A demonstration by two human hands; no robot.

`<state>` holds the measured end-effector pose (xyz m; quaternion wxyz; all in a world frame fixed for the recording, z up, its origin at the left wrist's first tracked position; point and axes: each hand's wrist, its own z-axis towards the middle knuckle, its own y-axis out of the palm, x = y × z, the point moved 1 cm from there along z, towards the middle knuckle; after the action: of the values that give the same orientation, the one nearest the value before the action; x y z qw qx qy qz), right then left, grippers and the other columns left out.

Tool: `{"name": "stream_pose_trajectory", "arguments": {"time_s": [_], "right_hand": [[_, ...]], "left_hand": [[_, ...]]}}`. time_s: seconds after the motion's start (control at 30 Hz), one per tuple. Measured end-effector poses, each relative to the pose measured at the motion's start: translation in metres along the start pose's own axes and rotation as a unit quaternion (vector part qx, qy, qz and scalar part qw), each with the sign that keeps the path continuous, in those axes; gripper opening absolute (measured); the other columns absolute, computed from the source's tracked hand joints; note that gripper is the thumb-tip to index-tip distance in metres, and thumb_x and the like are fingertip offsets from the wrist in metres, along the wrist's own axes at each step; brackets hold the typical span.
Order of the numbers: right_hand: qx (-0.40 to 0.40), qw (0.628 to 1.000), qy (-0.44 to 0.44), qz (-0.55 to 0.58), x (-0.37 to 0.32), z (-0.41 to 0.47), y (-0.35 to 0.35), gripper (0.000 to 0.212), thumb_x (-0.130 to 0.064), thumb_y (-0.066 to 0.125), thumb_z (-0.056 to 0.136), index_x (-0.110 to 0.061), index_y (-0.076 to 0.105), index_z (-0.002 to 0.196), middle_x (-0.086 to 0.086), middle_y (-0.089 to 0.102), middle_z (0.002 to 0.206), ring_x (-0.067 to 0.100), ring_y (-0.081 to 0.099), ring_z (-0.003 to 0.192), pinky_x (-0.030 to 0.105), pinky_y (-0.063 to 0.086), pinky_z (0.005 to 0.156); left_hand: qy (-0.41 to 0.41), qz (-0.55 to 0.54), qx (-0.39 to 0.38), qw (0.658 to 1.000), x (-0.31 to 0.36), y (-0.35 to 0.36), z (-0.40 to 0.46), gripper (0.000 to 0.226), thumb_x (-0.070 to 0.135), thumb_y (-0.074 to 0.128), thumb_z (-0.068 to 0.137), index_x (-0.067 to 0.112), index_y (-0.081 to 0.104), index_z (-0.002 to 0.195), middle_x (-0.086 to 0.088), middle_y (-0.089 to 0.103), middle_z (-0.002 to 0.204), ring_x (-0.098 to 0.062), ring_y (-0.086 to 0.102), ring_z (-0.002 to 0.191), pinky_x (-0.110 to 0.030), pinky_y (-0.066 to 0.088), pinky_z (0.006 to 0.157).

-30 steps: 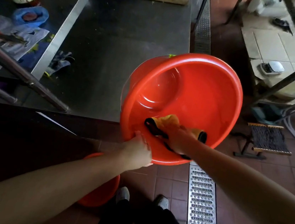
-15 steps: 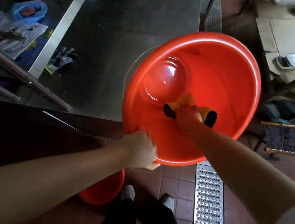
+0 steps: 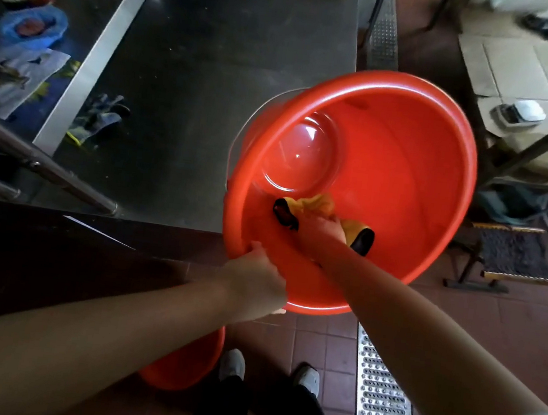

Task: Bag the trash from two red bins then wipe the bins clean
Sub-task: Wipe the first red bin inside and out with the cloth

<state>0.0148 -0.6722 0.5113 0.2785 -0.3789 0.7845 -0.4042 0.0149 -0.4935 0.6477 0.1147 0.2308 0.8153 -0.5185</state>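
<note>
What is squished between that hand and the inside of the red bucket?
A yellow cloth with black edging. The head view shows the right hand pressing it against the inner wall of the red bin.

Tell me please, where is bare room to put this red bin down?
The dark steel tabletop is bare between the work gloves and the tilted red bin. The floor tiles beside the drain grate are tight: shoes and the second red bin crowd them.
</note>
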Motion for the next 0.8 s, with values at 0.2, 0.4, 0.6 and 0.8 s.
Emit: {"name": "stream_pose_trajectory", "arguments": {"time_s": [0.2, 0.4, 0.6, 0.8], "right_hand": [[0.031, 0.998, -0.045, -0.044, 0.012, -0.096, 0.006, 0.054, -0.025, 0.034, 0.104, -0.023, 0.022, 0.157, -0.001, 0.039, 0.157, 0.025, 0.049, 0.135, 0.041, 0.024, 0.115], [0.043, 0.997, -0.063, -0.034, 0.021, -0.16, 0.014, 0.059, -0.045, 0.045, 0.101, -0.026, 0.028, 0.155, -0.002, 0.037, 0.158, 0.019, 0.032, 0.146, 0.042, 0.026, 0.113], [0.054, 0.997, -0.056, -0.015, 0.025, -0.16, 0.015, 0.063, -0.055, 0.033, 0.102, -0.027, 0.024, 0.158, -0.003, 0.03, 0.163, 0.019, 0.024, 0.15, 0.045, 0.023, 0.117], [0.036, 0.999, -0.033, -0.013, 0.023, -0.095, 0.006, 0.061, -0.049, 0.033, 0.103, -0.028, 0.019, 0.158, -0.003, 0.027, 0.163, 0.022, 0.026, 0.149, 0.047, 0.024, 0.115]], "left_hand": [[-0.006, -0.069, -0.041, 0.997, 0.018, 0.0, 0.004, 0.039, 0.034, 0.042, 0.099, 0.009, 0.071, 0.098, -0.013, 0.072, 0.094, -0.031, 0.065, 0.092, -0.056, 0.044, 0.092], [0.013, -0.06, -0.071, 0.996, 0.02, -0.003, 0.0, 0.042, 0.035, 0.043, 0.101, 0.002, 0.067, 0.11, -0.019, 0.069, 0.105, -0.036, 0.063, 0.1, -0.062, 0.041, 0.093], [0.042, -0.019, -0.063, 0.997, 0.014, -0.006, 0.0, 0.035, 0.033, 0.047, 0.1, 0.007, 0.071, 0.105, -0.014, 0.071, 0.099, -0.034, 0.067, 0.092, -0.062, 0.046, 0.086], [0.072, -0.048, -0.059, 0.994, 0.007, -0.007, 0.005, 0.046, 0.047, 0.04, 0.1, 0.012, 0.07, 0.099, -0.011, 0.071, 0.097, -0.032, 0.066, 0.091, -0.06, 0.046, 0.09]]}}
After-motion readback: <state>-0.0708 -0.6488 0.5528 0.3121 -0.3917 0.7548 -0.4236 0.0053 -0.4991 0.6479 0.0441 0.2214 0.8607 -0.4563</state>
